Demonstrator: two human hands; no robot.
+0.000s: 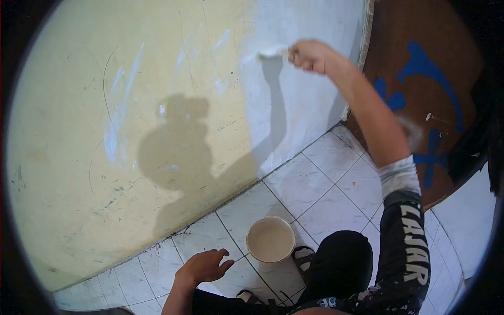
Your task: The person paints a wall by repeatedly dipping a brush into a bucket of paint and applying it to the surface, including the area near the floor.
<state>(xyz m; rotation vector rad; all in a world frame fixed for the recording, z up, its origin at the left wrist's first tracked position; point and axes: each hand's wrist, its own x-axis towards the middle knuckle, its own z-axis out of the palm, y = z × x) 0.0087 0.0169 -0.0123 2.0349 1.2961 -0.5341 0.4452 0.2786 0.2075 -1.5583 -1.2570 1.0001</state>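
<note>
My right hand (311, 56) is raised to the wall (310, 100), its fingers closed around the handle of a paintbrush (270, 54). The pale bristles lie against the white painted part, close to its border with the yellow part (157, 63). Motion blurs the brush a little. Low at the left, my left hand (206, 266) hangs over my knee, thumb and fingers apart and holding nothing. A round bucket (249, 255) with whitish paint (270, 239) in it stands on the floor between the left hand and my foot.
White tiles (315, 173) cover the floor along the wall. A brown door (420, 21) with blue painted shapes (430, 68) stands at the right. Cracks and loose white strokes (123, 110) mark the yellow wall, where my shadow (178, 142) falls. My sandalled foot (303, 258) is beside the bucket.
</note>
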